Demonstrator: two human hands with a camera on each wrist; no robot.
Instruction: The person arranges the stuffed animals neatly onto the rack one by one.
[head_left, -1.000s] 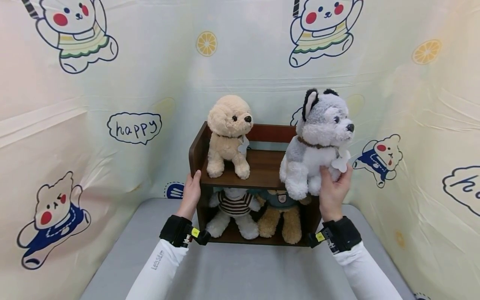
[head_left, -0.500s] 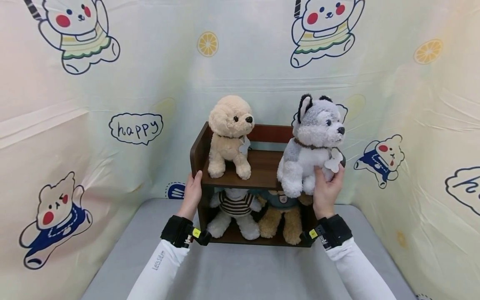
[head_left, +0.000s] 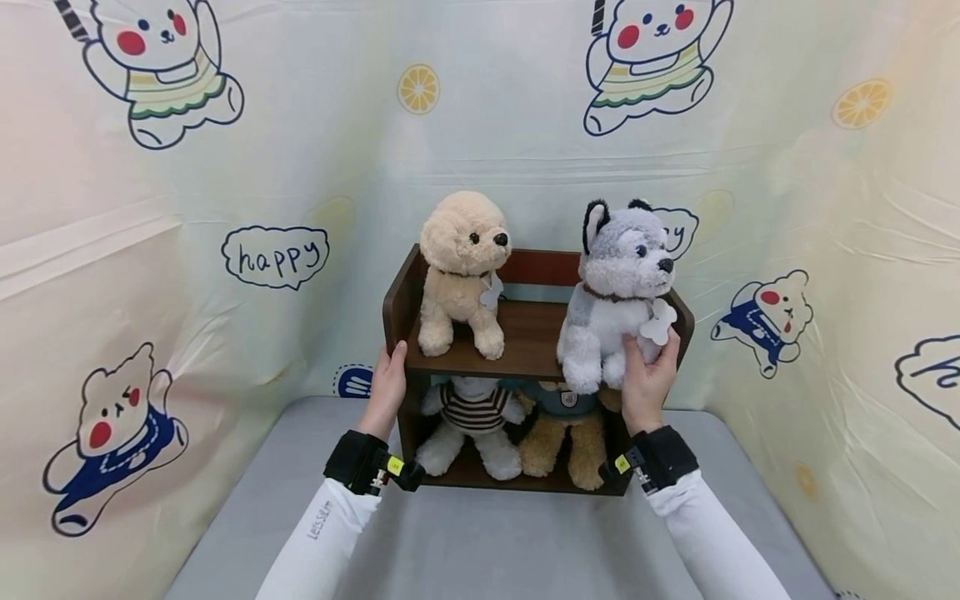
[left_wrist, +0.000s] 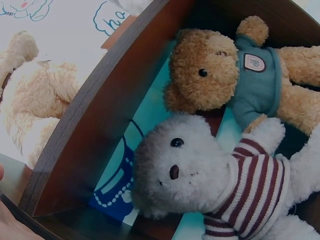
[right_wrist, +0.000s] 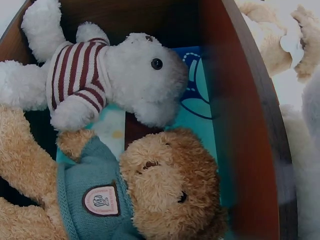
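A grey-and-white husky plush dog [head_left: 600, 321] with black-edged ears and a bone-shaped tag is at the right of the top board of a dark wooden two-tier shelf [head_left: 528, 337]. My right hand [head_left: 648, 385] holds its lower front, thumb on the chest. At the shelf's left side panel, my left hand [head_left: 386, 390] grips the front edge. A cream plush dog [head_left: 459, 237] sits upright on the top board at the left. Below sit a white plush [left_wrist: 185, 160] in a striped shirt and a brown teddy bear [right_wrist: 170, 185] in a teal sweater.
The shelf stands on a grey tabletop [head_left: 495, 550]. Printed cloth [head_left: 517, 183] with cartoon bears hangs behind it and along both sides. In the head view the top board hides the heads of the lower plush toys.
My right hand has brought the husky plush left and slightly down, over the right end of the top board, uncovering the right side panel. My left hand stays at the left panel.
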